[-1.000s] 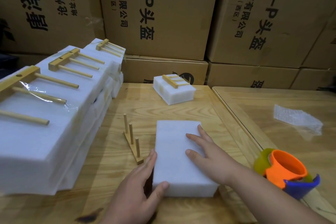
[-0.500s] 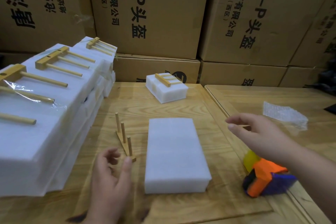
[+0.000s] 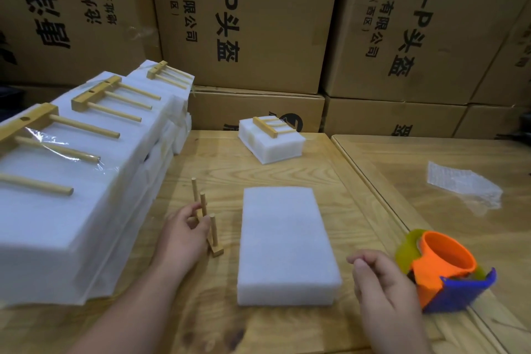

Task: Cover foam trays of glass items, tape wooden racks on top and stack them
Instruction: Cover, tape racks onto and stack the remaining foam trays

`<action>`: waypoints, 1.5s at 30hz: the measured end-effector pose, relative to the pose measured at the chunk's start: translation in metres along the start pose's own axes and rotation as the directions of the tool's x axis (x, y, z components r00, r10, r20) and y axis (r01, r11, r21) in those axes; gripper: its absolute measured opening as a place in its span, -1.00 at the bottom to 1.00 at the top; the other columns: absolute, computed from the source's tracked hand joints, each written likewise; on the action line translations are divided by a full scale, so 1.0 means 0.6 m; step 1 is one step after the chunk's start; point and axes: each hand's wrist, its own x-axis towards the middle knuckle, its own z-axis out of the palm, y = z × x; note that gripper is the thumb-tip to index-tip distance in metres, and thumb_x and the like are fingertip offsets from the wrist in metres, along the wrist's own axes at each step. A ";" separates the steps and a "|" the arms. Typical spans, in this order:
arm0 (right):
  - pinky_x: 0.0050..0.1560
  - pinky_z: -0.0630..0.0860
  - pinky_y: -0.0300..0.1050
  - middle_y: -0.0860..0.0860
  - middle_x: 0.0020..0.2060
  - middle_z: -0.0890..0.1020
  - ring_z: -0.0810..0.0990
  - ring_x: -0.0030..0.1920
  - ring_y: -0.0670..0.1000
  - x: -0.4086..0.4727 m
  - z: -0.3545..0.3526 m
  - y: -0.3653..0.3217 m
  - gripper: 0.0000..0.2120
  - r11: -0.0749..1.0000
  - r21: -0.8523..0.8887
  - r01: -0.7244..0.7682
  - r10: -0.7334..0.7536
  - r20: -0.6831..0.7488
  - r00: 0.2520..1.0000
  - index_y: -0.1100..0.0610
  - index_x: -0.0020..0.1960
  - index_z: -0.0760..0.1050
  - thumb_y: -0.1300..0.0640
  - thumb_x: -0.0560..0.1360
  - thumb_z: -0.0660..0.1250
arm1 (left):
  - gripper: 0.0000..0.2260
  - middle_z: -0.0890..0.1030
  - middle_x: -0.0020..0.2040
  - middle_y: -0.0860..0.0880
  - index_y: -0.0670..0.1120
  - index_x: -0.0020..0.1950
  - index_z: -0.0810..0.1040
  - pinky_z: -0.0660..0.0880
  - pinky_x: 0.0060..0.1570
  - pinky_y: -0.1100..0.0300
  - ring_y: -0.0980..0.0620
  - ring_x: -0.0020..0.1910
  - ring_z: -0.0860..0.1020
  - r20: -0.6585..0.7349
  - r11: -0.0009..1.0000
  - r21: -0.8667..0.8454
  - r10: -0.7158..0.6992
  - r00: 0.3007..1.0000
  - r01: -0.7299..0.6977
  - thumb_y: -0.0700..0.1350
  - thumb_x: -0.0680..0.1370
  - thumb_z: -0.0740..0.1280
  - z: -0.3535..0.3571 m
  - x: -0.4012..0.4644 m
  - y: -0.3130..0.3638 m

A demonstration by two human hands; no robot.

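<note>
1. From the head camera, the left hand (image 3: 184, 234) has moved over to the little wooden rack (image 3: 207, 220) that stands with its pegs up, just left of the covered foam tray (image 3: 283, 241). Half a second ago that hand was lower, with nothing in it. Now its fingers (image 3: 193, 211) curl round the pegs. It looks like a pinch, but I cannot tell how tight it is.
2. The right hand (image 3: 382, 282) has come back down from up in the air. It sits beside the orange and blue tape dispenser (image 3: 448, 270), fingers loosely curled, holding nothing. It is near the tape but I cannot see it touching.
3. A second ago both hands were pressing on the tray. Now the tray lies alone on the table (image 3: 287, 169), lid on.
4. I think covering is done, and the rack goes on top next, then tape.
5. Finished trays (image 3: 86, 181) with racks taped on are piled at the left. One small one (image 3: 273, 142) sits farther back.
</note>
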 end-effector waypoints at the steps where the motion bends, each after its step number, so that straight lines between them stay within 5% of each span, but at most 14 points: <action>1: -0.50 0.21 -0.23 0.00 -0.52 0.37 0.30 -0.51 -0.05 -0.006 0.007 0.016 -0.68 0.998 0.056 -0.040 0.042 -0.032 0.999 -0.04 -0.07 0.60 0.33 0.64 0.23 | -0.71 0.60 0.18 0.03 0.07 0.27 0.59 0.56 0.02 0.12 0.20 0.01 0.60 0.012 1.000 0.011 0.001 1.000 -0.001 0.03 0.55 0.44 0.001 0.003 0.001; 3: -0.51 0.20 -0.25 0.00 -0.52 0.36 0.28 -0.51 -0.05 -0.012 0.019 0.035 -0.66 0.987 0.126 -0.098 0.104 -0.048 0.993 -0.05 -0.08 0.57 0.32 0.66 0.17 | -0.75 0.58 0.20 0.01 0.05 0.22 0.65 0.59 0.14 -0.01 0.09 0.06 0.62 0.027 1.000 0.026 0.005 1.000 -0.006 0.00 0.56 0.44 0.003 0.004 0.006; 6: -0.44 0.21 -0.20 0.02 -0.52 0.38 0.31 -0.50 -0.02 -0.013 0.027 0.042 -0.67 0.982 0.149 -0.119 0.124 -0.026 0.992 -0.06 -0.09 0.57 0.27 0.68 0.16 | -0.87 0.57 0.13 0.00 0.05 0.09 0.71 0.55 0.15 0.06 0.03 0.02 0.62 -0.003 0.998 0.063 0.021 1.000 -0.021 -0.03 0.57 0.43 0.001 0.001 0.016; 9: -0.46 0.22 -0.21 0.02 -0.53 0.37 0.31 -0.51 -0.02 -0.015 0.026 0.038 -0.66 0.981 0.159 -0.112 0.119 -0.038 0.992 -0.06 -0.11 0.57 0.26 0.68 0.16 | -0.91 0.57 -0.01 0.11 0.04 0.05 0.69 0.47 -0.07 0.22 0.05 -0.03 0.62 -0.059 0.998 0.014 0.062 0.996 -0.061 -0.05 0.60 0.39 -0.007 -0.008 0.045; 13: -0.52 0.19 -0.26 0.02 -0.53 0.37 0.29 -0.53 -0.03 -0.015 0.024 0.033 -0.64 0.974 0.195 -0.115 0.125 -0.036 0.992 -0.05 -0.13 0.57 0.28 0.68 0.14 | -0.87 0.67 -0.20 0.04 0.06 0.08 0.70 0.52 -0.30 0.12 0.07 -0.27 0.59 -0.060 0.987 -0.052 0.148 0.987 -0.151 -0.03 0.63 0.36 -0.023 -0.020 0.121; 17: -0.49 0.20 -0.24 0.03 -0.53 0.37 0.30 -0.51 -0.01 -0.013 0.024 0.035 -0.67 0.972 0.187 -0.145 0.151 -0.023 0.988 -0.06 -0.12 0.57 0.25 0.68 0.17 | -0.75 0.64 -0.01 0.12 0.04 0.27 0.66 0.42 0.15 0.07 -0.02 0.10 0.50 0.023 0.910 0.164 0.382 0.924 -0.381 0.03 0.63 0.34 -0.028 -0.029 0.195; 20: -0.47 0.22 -0.23 0.01 -0.52 0.39 0.31 -0.50 -0.02 -0.013 0.025 0.037 -0.68 0.967 0.194 -0.166 0.171 -0.013 0.985 -0.05 -0.12 0.57 0.25 0.67 0.19 | -0.75 0.59 -0.04 0.21 0.14 0.28 0.65 0.27 0.24 0.09 0.02 0.16 0.40 0.257 0.790 0.288 0.481 0.838 -0.541 0.08 0.64 0.30 -0.008 -0.040 0.233; 23: -0.47 0.22 -0.23 0.01 -0.53 0.38 0.32 -0.50 -0.03 -0.014 0.025 0.035 -0.68 0.963 0.205 -0.177 0.183 -0.013 0.983 -0.04 -0.14 0.58 0.26 0.66 0.20 | -0.76 0.64 0.02 0.18 0.19 0.22 0.65 0.26 0.17 0.06 -0.01 0.16 0.39 0.474 0.641 0.417 0.451 0.756 -0.644 0.12 0.67 0.22 0.022 -0.052 0.249; 28: -0.52 0.21 -0.29 0.02 -0.54 0.36 0.30 -0.53 -0.05 -0.013 0.023 0.030 -0.67 0.954 0.232 -0.188 0.196 -0.008 0.981 -0.02 -0.15 0.58 0.28 0.66 0.19 | -0.74 0.53 -0.19 0.12 0.14 0.09 0.64 0.19 0.04 0.07 -0.04 0.08 0.35 0.634 0.459 0.530 0.343 0.693 -0.713 0.11 0.67 0.16 0.055 -0.065 0.262; 32: -0.54 0.19 -0.29 0.02 -0.54 0.36 0.28 -0.54 -0.05 -0.013 0.023 0.030 -0.67 0.952 0.240 -0.192 0.199 -0.006 0.980 0.00 -0.16 0.57 0.28 0.66 0.19 | -0.73 0.63 0.11 0.15 0.22 0.29 0.59 0.27 0.19 0.08 0.00 0.24 0.38 0.636 0.489 0.534 0.305 0.709 -0.690 0.08 0.63 0.23 0.062 -0.070 0.264; 45: -0.52 0.21 -0.25 0.03 -0.53 0.35 0.29 -0.52 -0.03 -0.012 0.022 0.029 -0.66 0.955 0.224 -0.194 0.199 0.001 0.980 -0.03 -0.17 0.58 0.25 0.67 0.18 | -0.74 0.65 0.11 0.15 0.25 0.26 0.61 0.30 0.27 0.06 -0.01 0.21 0.40 0.590 0.447 0.596 0.320 0.741 -0.668 0.02 0.64 0.25 0.068 -0.070 0.260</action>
